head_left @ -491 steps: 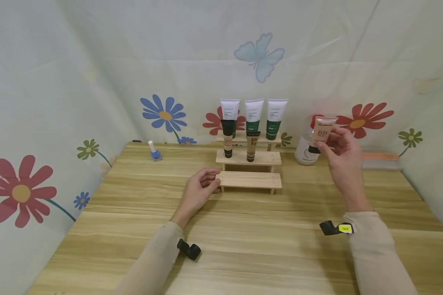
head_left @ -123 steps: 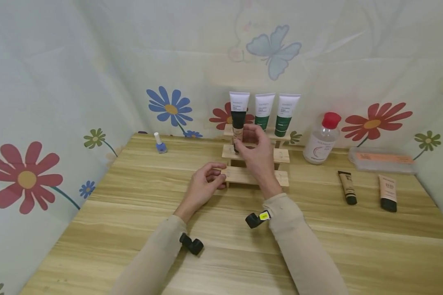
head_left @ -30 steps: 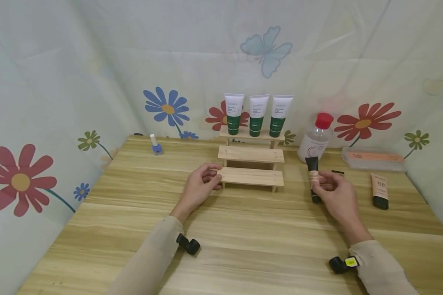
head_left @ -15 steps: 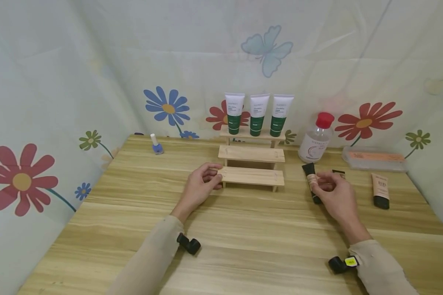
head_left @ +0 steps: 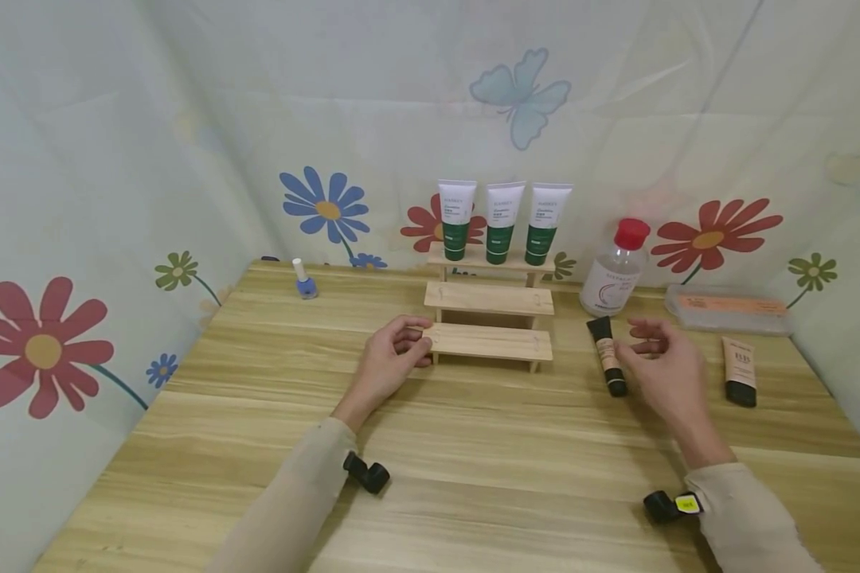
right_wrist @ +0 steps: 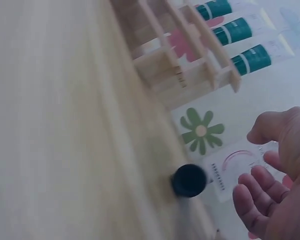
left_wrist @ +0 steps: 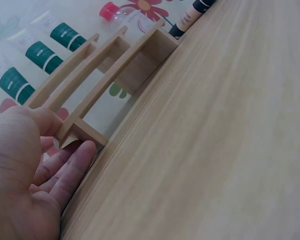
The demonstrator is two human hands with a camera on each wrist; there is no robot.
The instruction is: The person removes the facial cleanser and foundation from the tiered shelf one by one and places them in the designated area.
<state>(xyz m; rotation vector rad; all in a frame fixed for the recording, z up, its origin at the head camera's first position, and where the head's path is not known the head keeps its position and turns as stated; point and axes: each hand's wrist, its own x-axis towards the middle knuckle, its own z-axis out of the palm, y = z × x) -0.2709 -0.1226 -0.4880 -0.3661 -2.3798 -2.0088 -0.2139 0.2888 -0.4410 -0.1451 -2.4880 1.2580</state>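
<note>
My left hand (head_left: 390,354) grips the left end of the lowest step of a three-step wooden display stand (head_left: 483,342), thumb and fingers around its edge in the left wrist view. Three white-and-green squeeze tubes (head_left: 500,223) stand upright on the top step; the two lower steps are bare. My right hand (head_left: 666,374), fingers loosely bent and apart, hovers just right of a slim black-and-beige cosmetic tube (head_left: 607,355) lying on the table. Farther right lies a pinkish BB cream tube (head_left: 739,372) with a black cap. Another small tube is hidden behind my right hand.
Behind the right hand stands a clear bottle (head_left: 614,274) with a red cap. A flat transparent box (head_left: 727,309) with an orange strip lies at the back right. A blue nail polish bottle (head_left: 304,282) stands at back left. A flower-printed curtain (head_left: 373,95) closes off the back.
The black-and-beige tube has come off the middle step, tipped down onto the table, and been let go; my right hand has drawn slightly right. The left hand keeps its grip on the stand.
</note>
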